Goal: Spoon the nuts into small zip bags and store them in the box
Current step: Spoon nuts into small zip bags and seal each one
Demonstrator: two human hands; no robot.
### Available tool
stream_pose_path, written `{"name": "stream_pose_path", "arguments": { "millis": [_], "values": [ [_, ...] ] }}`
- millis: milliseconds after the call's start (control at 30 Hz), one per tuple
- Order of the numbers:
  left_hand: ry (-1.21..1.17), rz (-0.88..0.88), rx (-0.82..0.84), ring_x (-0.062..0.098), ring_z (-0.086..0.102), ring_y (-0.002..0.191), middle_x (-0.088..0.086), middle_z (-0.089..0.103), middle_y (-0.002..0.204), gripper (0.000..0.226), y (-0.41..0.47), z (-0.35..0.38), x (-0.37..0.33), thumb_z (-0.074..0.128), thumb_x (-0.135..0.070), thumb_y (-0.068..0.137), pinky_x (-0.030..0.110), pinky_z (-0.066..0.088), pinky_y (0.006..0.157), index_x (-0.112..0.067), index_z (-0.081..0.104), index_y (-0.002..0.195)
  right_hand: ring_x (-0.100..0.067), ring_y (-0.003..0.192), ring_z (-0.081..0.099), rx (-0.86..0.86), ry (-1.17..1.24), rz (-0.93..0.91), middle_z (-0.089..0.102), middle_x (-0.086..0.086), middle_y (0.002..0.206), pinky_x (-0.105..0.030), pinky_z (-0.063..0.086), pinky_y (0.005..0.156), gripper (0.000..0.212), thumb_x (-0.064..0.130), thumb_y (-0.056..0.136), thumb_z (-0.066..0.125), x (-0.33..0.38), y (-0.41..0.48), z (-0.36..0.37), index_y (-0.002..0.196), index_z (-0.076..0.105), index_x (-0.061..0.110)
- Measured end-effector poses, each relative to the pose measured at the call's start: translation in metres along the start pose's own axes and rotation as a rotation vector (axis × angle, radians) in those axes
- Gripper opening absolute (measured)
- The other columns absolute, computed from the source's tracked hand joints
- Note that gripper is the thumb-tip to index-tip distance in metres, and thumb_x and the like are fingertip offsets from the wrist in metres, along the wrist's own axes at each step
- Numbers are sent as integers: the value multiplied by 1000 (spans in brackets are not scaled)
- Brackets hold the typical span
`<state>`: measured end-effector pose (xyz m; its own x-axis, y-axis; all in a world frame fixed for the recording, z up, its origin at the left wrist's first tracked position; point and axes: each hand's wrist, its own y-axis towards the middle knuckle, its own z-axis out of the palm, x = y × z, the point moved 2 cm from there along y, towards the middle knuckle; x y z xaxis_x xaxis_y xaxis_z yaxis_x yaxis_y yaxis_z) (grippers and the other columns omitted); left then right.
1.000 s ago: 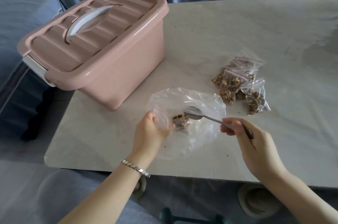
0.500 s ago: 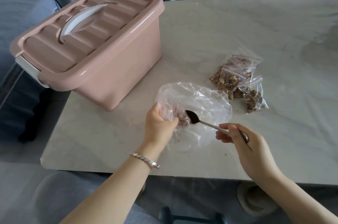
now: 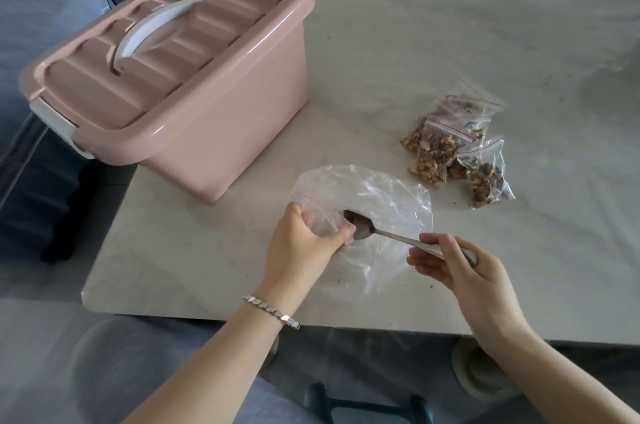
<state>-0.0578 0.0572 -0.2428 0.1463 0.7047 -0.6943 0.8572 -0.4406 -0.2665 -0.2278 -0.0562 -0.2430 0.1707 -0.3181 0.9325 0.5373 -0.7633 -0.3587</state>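
My left hand (image 3: pixel 300 239) grips a small clear zip bag (image 3: pixel 320 221) over a large crumpled clear plastic bag (image 3: pixel 384 212) that lies flat on the table. My right hand (image 3: pixel 453 264) pinches the handle of a metal spoon (image 3: pixel 377 231). The spoon's bowl sits at the small bag's mouth, right beside my left fingers. Three filled zip bags of nuts (image 3: pixel 453 146) with red seal lines lie in a heap to the right. The pink storage box (image 3: pixel 180 77) stands at the far left with its lid on and white handle down.
The pale marble table (image 3: pixel 433 43) has its near edge just under my wrists. A blue sofa (image 3: pixel 52 8) runs along the left and back. A few nut crumbs (image 3: pixel 341 281) lie near the big bag.
The spoon's bowl has moved left into the mouth of the small bag my left hand holds. The small heap of nuts seen earlier by the spoon is out of sight.
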Motion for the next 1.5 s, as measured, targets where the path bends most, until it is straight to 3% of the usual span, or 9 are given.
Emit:
{"name": "stream_pose_path", "arguments": {
  "millis": [200, 333, 467, 667, 900, 1033, 1167, 1267, 1500],
  "values": [
    [-39, -88, 83, 11, 53, 74, -2, 57, 88, 47, 4, 1, -1, 78, -35, 70, 19, 37, 54, -12, 47, 97, -8, 80, 68, 91, -259, -181, 72, 13, 85, -13, 52, 74, 25, 16, 95, 42, 5, -6, 6, 90, 63, 28],
    [-78, -71, 76, 8, 46, 86, -13, 47, 91, 48, 8, -7, -6, 76, -24, 75, 20, 36, 70, -13, 46, 111, -10, 80, 68, 124, -296, -170, 72, 12, 85, -18, 54, 76, 25, 15, 95, 42, 8, 0, 1, 91, 64, 26],
    [-5, -58, 12, 13, 48, 96, -1, 51, 114, 48, 9, -15, -6, 69, -19, 83, 16, 32, 71, -10, 42, 122, -10, 78, 69, 130, -318, -162, 73, 6, 77, -22, 55, 76, 26, 13, 95, 43, 13, 6, -3, 89, 64, 27],
    [111, 2, -9, 21, 50, 83, -5, 45, 92, 29, 10, -14, -3, 63, -17, 86, 25, 36, 67, -13, 39, 102, -10, 76, 69, 146, -341, -194, 72, 11, 80, -17, 54, 73, 28, 10, 95, 43, 23, 9, -1, 86, 64, 27],
    [-68, -26, -52, -4, 37, 59, -16, 39, 74, 28, 9, -8, -5, 59, -6, 84, 0, 35, 49, -20, 37, 93, -6, 76, 67, 164, -438, -245, 70, 6, 78, -15, 53, 74, 27, 12, 96, 43, 31, 15, 8, 86, 61, 29],
    [-133, 35, -67, 4, 45, 65, -15, 44, 76, 23, 12, -11, -17, 53, -2, 85, 16, 33, 53, -20, 38, 90, -18, 70, 70, 208, -311, -87, 72, -1, 69, -21, 57, 69, 27, 8, 95, 43, 35, 25, 5, 83, 65, 18],
    [-79, 125, -38, 18, 46, 80, -2, 49, 94, 23, 20, -8, -22, 56, -6, 86, 15, 29, 58, -16, 37, 96, -26, 72, 69, 180, -160, 32, 71, -15, 77, -26, 58, 71, 27, 8, 97, 41, 33, 28, 2, 86, 66, 6],
    [-79, 128, 13, 18, 46, 77, -6, 48, 82, 21, 22, -4, -22, 55, -7, 86, 16, 32, 53, -15, 38, 94, -29, 74, 69, 147, -33, 123, 69, -21, 82, -28, 58, 71, 26, 11, 97, 41, 28, 30, -1, 91, 64, 0],
    [55, 258, -86, 17, 47, 74, -5, 48, 90, 20, 22, -19, -17, 56, -4, 85, 17, 31, 54, -11, 43, 98, -25, 71, 70, 132, 182, 223, 71, -16, 77, -26, 58, 65, 28, 15, 96, 41, 23, 30, -14, 95, 63, -2]
  ]
}}
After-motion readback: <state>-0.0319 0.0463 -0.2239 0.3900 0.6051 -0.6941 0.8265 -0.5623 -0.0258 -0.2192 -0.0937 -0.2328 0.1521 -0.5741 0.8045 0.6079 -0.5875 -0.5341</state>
